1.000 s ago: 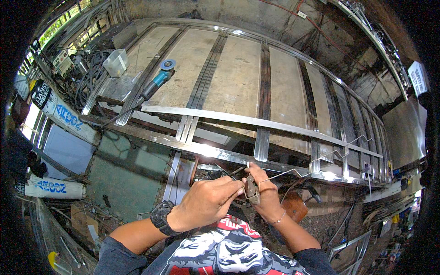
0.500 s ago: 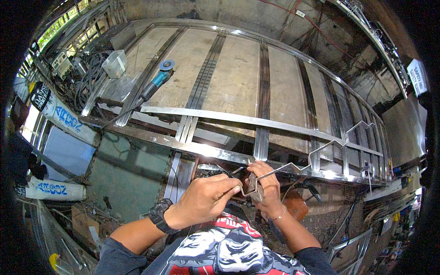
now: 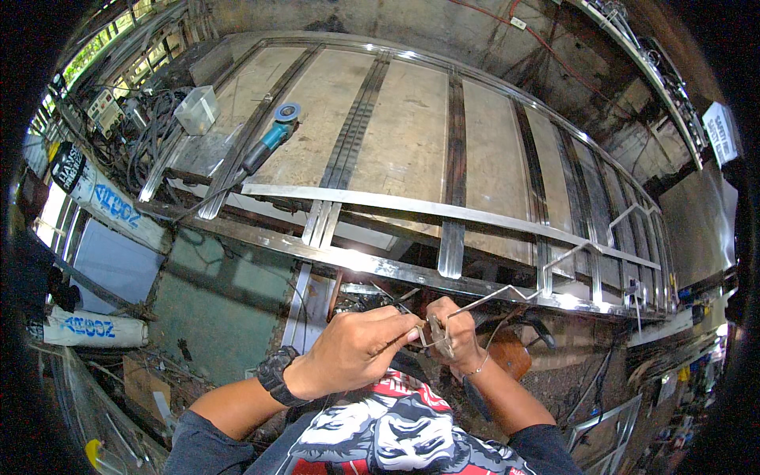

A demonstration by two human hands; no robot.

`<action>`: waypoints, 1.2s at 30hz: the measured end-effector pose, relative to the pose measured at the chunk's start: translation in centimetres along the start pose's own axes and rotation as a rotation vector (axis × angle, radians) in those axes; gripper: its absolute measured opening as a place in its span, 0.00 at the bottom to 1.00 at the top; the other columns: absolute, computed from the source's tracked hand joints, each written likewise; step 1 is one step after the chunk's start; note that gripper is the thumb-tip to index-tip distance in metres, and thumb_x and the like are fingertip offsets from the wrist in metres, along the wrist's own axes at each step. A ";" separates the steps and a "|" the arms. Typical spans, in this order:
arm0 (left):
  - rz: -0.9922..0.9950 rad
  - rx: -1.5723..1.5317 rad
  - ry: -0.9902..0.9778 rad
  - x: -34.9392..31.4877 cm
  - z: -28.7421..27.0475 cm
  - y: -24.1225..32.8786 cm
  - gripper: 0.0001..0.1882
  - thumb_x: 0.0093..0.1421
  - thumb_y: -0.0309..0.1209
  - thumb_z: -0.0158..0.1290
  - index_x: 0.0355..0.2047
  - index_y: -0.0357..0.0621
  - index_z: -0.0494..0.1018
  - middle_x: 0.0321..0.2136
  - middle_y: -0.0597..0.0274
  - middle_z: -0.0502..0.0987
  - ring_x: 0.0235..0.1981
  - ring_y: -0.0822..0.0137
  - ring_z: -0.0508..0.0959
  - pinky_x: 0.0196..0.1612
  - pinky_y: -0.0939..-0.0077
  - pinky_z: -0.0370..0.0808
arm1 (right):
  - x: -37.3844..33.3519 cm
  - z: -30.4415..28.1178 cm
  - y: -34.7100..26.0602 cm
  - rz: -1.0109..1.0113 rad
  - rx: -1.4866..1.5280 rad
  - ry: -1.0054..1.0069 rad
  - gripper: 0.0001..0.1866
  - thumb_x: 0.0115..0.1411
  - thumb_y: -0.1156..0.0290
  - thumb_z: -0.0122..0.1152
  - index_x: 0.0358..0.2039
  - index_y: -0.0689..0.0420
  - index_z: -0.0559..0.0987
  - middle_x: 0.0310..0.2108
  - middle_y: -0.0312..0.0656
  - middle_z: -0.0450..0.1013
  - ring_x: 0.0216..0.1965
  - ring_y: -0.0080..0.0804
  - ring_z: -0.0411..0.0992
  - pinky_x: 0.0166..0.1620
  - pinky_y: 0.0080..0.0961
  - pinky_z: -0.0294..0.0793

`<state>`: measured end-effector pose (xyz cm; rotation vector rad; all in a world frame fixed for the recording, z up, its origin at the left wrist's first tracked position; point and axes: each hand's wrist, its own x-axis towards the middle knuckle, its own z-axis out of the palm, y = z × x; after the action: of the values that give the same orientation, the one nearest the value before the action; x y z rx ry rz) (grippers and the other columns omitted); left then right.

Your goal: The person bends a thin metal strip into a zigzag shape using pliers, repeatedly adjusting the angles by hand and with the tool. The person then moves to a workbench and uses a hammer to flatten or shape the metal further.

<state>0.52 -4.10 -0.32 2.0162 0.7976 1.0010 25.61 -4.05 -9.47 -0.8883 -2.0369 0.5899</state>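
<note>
Seen from above, across the upper half, a long tan work surface (image 3: pixel 404 127) stretching off to the right, crossed by dark and silver metal bars (image 3: pixel 454 158). Behind it, a stained gray wall (image 3: pixel 412 20). At lower left, a green panel (image 3: pixel 214 309); beside it, two white gas cylinders (image 3: pixel 119 199) with blue lettering, contents hidden. Running from the left hand (image 3: pixel 356 348) past the right hand (image 3: pixel 461 340), then up and right over the near edge of the work surface, a thin zigzag metal rod (image 3: pixel 479 302). Near end of the rod pinched between left thumb and fingers, at lower center. Just to the right, right hand curled closed around a small gray metal piece (image 3: pixel 438 336), with the rod's bends running across it; contact between the two unclear. Toward the surface's left end, a teal angle grinder (image 3: pixel 271 139) with a round disc; near it, a translucent plastic bin (image 3: pixel 198 109), contents too unclear to tell. On the left wrist, a black watch (image 3: pixel 279 376).
</note>
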 end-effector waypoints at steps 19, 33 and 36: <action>0.158 -0.055 -0.128 0.6 -1.0 -0.8 0.12 0.60 0.20 0.62 0.45 0.40 0.79 0.26 0.53 0.74 0.25 0.49 0.78 0.28 0.58 0.73 | -0.4 0.7 -1.3 -0.005 0.170 -0.175 0.10 0.57 0.77 0.69 0.34 0.59 0.74 0.30 0.46 0.68 0.30 0.47 0.72 0.32 0.42 0.73; -0.114 0.049 -0.099 0.4 -1.0 -0.8 0.17 0.67 0.33 0.61 0.53 0.38 0.80 0.35 0.47 0.82 0.35 0.47 0.84 0.39 0.58 0.80 | -0.8 1.4 2.8 0.055 -0.161 0.078 0.15 0.49 0.77 0.77 0.36 0.61 0.80 0.36 0.50 0.78 0.39 0.52 0.79 0.41 0.40 0.79; -0.184 0.100 -0.126 -1.2 -0.1 -0.9 0.17 0.66 0.33 0.62 0.53 0.40 0.80 0.35 0.48 0.83 0.35 0.47 0.84 0.39 0.58 0.81 | -1.6 1.9 2.3 0.105 -0.206 0.138 0.13 0.54 0.77 0.77 0.37 0.60 0.80 0.36 0.50 0.78 0.39 0.52 0.79 0.41 0.41 0.80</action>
<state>-0.34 -4.53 -1.49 2.0246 0.9610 0.7359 25.58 -3.94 -12.83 -1.1318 -1.9585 0.3677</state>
